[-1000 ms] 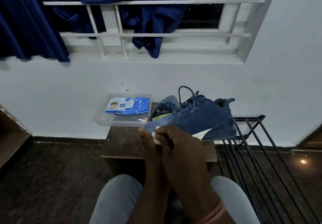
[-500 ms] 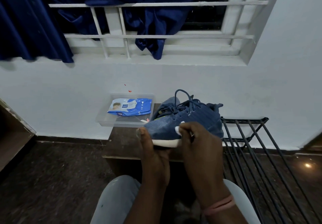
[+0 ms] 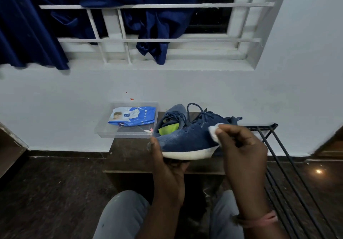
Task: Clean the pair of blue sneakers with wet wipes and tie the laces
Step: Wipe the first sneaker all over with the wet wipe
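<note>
A seated person lifts a blue sneaker (image 3: 187, 139) just above a dark wooden counter (image 3: 130, 151) set against a white wall (image 3: 185, 88). The left hand (image 3: 167, 166) cups the shoe from below, its grip closed around the white sole near the toe, thumb up against the toe's edge. The right hand (image 3: 241, 145) pinches a crumpled white wet wipe (image 3: 213, 133) between thumb and fingers, its grip closed on the wipe, which touches the sneaker's side near the eyelets. The sneaker's toe points left, its heel right, and its blue laces (image 3: 194, 112) stand loose and untied in a loop above the tongue.

Behind it on the counter lies a 2nd blue sneaker (image 3: 172, 118), largely hidden, with a lime-green insole showing in its opening. To the left, a clear plastic tray (image 3: 104, 131) overhangs the counter's edge and holds a blue-and-white pack of wet wipes (image 3: 132, 117).

A black metal rack (image 3: 278, 157) runs along the floor on the right, next to the counter. Above, a barred window (image 3: 157, 39) is draped with dark blue curtains (image 3: 37, 34). The person's knees, in light grey trousers (image 3: 118, 216), frame the bottom of the view, and a pink band (image 3: 259, 220) circles the right wrist.
</note>
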Tool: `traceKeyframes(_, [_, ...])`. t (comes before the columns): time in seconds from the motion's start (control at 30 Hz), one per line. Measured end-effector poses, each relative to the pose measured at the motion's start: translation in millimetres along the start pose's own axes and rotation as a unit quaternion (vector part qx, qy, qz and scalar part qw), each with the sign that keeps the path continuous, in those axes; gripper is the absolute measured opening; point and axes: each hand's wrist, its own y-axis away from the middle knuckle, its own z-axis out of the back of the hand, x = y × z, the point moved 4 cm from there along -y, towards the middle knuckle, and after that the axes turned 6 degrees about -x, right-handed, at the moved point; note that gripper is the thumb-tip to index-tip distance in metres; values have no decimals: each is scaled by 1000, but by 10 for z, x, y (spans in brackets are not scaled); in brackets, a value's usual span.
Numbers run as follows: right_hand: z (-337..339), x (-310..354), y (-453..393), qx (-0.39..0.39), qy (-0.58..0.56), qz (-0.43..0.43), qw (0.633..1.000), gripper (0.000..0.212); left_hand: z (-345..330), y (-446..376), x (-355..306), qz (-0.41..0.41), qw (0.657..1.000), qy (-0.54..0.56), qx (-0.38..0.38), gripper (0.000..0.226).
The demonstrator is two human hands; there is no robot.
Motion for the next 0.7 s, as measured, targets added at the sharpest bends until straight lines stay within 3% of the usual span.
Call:
traceKeyframes(0.17, [285, -225, -157, -61, -20, -38, 997, 11, -16, -36, 72, 41, 999, 1, -24, 60])
traceKeyframes(0.27, [203, -413, -131, -39, -12, -41, 998, 20, 49, -35, 228, 62, 996, -18, -61, 48])
traceKeyframes(0.37, [144, -623, -103, -16, 72, -31, 997, 32, 149, 26, 397, 72, 992, -32, -100, 49])
traceKeyframes(0.5, [192, -824, -44, 31, 192, 46, 980, 23, 314, -49, 493, 74, 989, -32, -123, 48])
traceKeyframes(0.7, [21, -948, 100, 113, 258, 88, 955, 10, 448, -172, 569, 71, 987, -31, -141, 60])
